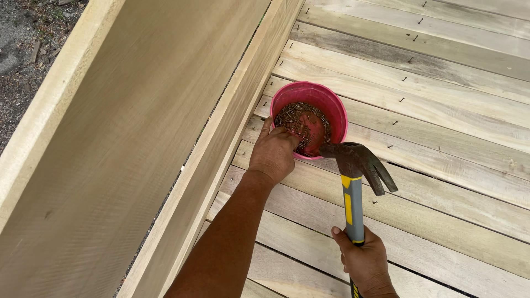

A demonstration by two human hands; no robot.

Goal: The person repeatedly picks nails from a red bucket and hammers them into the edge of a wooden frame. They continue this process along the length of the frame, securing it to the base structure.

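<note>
- Left hand (273, 154): reaches into the pink bucket (337, 110); its fingertips are dipped among the loose nails (301, 113) at the bucket's 7 o'clock rim. The fingers are curled on the nails; whether a nail is pinched cannot be told.
- Right hand (365, 259): grip clenched around the lower handle of the claw hammer (356, 165), which stands upright with its dark head at 12 o'clock of the hand and its claw pointing toward 4 o'clock.
- Hammer head: just beside the bucket's 5 o'clock rim; contact cannot be confirmed.
- Bucket: stands on the plank deck (441, 110), close to the tall side board (138, 138) at its 9 o'clock. Nails form a ring inside, with bare pink bottom at centre.
- Deck: rows of small dark nail heads are visible across the planks toward 1 o'clock.
- Step in hand, as judged: picking a nail out of the bucket while the hammer is held ready.
- Next move calls for: a firm pinch on a single nail, a clean lift clear of the tangle, and a steady hammer that does not knock the bucket.
</note>
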